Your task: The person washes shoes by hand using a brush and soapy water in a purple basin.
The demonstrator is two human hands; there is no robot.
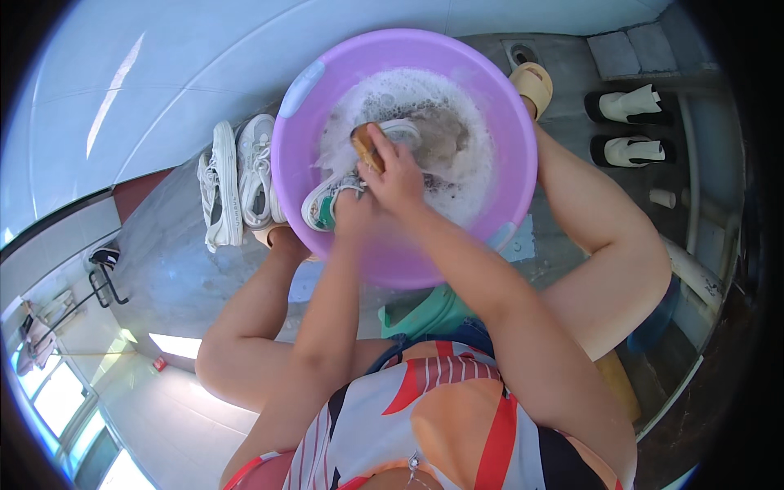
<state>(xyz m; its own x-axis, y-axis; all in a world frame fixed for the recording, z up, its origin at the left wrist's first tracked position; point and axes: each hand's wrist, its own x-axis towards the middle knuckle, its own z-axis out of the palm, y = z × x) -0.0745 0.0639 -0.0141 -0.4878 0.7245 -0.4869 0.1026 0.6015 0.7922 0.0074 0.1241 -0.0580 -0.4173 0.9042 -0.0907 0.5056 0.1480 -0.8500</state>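
A large purple plastic basin (404, 275) holds foamy, murky water (474, 116). Over its left part, my left hand (354, 213) grips a white and grey sneaker (315, 205) with a green patch at the heel. My right hand (398, 177) holds a scrubbing brush with a brown back (367, 147) just above that sneaker; its bristles are hard to make out. Part of another pale shoe (401, 127) shows in the suds behind the brush.
Left of the basin, white sneakers (225, 184) lie on the wet grey floor beside the tiled wall. White and black shoes (631, 150) stand at the right, near pipes (689, 269). A floor drain (520, 54) is behind the basin. Something green (429, 315) lies between my legs.
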